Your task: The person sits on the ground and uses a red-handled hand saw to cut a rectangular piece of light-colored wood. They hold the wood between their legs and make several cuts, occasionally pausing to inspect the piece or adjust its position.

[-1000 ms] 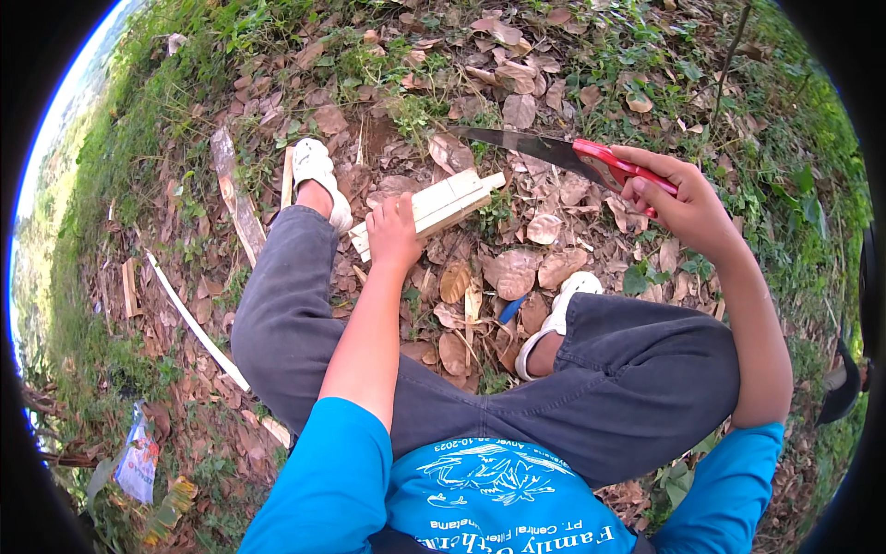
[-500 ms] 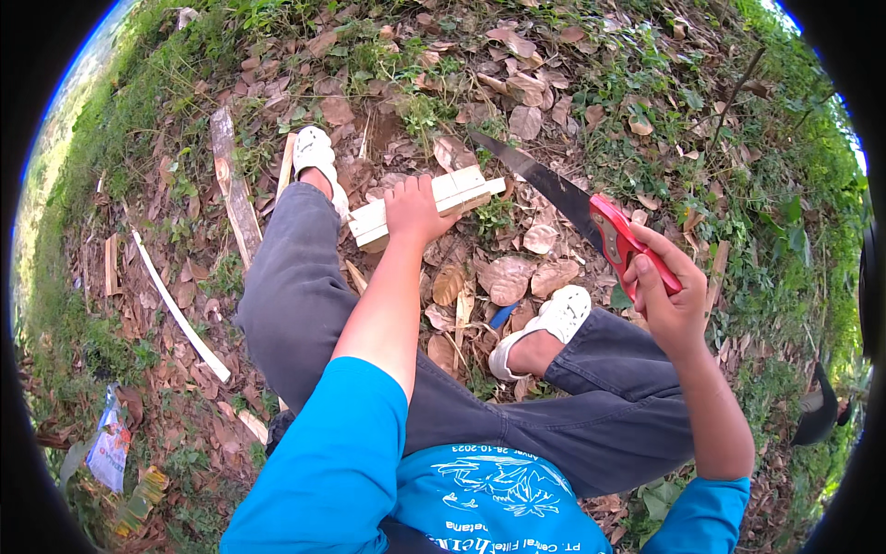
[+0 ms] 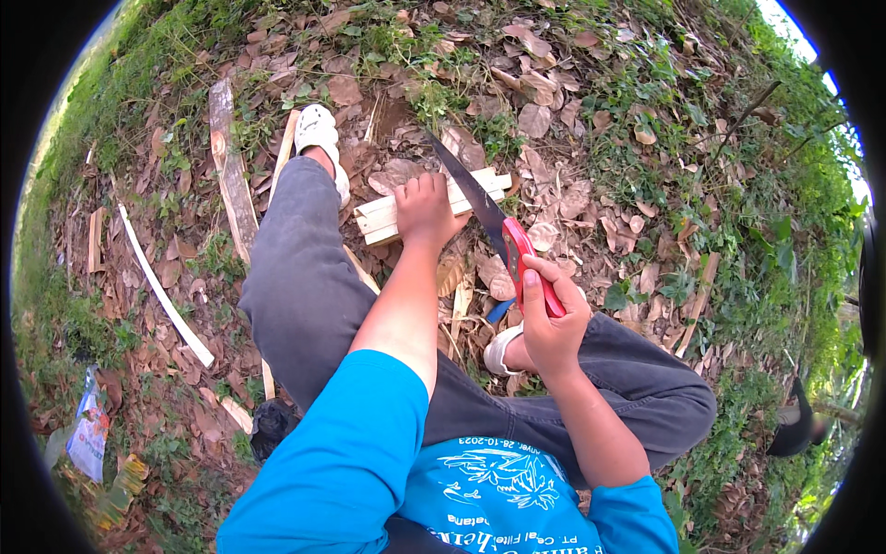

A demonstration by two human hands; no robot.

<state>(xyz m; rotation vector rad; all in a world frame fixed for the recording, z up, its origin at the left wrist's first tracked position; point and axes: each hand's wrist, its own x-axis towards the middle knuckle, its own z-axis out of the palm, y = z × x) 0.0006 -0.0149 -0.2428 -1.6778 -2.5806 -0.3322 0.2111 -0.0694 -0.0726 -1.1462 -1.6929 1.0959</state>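
Observation:
My left hand (image 3: 426,210) is closed over a short bundle of pale wooden pieces (image 3: 380,220), pressing it near the ground between my feet. The bundle lies slantwise, its right end a little farther away. In my right hand (image 3: 552,319) is a hand saw (image 3: 482,199) with a red handle and a dark blade. The blade slants up and to the left, crossing over the bundle just right of my left hand. Whether its teeth touch the wood I cannot tell.
Dry leaves and green weeds cover the ground. A weathered board (image 3: 229,171) and a thin pale strip (image 3: 164,286) lie to the left, beside a plastic packet (image 3: 89,434). My white shoes (image 3: 318,129) flank the bundle. At the right lies a wooden stick (image 3: 699,305).
My right hand has carried the saw leftward, bringing its blade from the right of the bundle to across it. My left hand still grips the wood, which has shifted slightly.

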